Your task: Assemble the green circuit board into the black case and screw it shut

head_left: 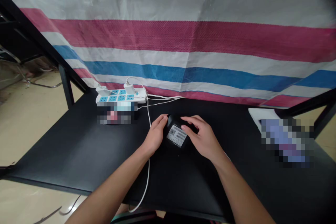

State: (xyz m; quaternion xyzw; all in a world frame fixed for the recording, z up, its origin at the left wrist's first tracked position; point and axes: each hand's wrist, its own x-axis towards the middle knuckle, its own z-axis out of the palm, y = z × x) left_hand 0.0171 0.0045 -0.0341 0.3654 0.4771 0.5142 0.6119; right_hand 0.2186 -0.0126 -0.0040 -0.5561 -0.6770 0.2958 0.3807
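A small black box-like device (pixel 170 120) with a white printed label (pixel 177 135) sits at the middle of the table, its label facing up. My left hand (pixel 156 133) is closed along the device's left side, with the thumb against its upper left edge. Over the upper right part is my right hand (pixel 201 134), its fingers apart and the thumb tip by the label's corner. I cannot tell how firmly that hand touches the device. A white cable (pixel 148 175) passes beside my left wrist and droops over the table's front edge.
On the black table (pixel 86 147), a white power strip (pixel 143 95) with blue sockets and plugged-in chargers stands at the back left. A blurred-out item (pixel 117 113) lies before it; another (pixel 286 143) lies at right. Behind hangs a striped tarp (pixel 168 35) between dark frame bars.
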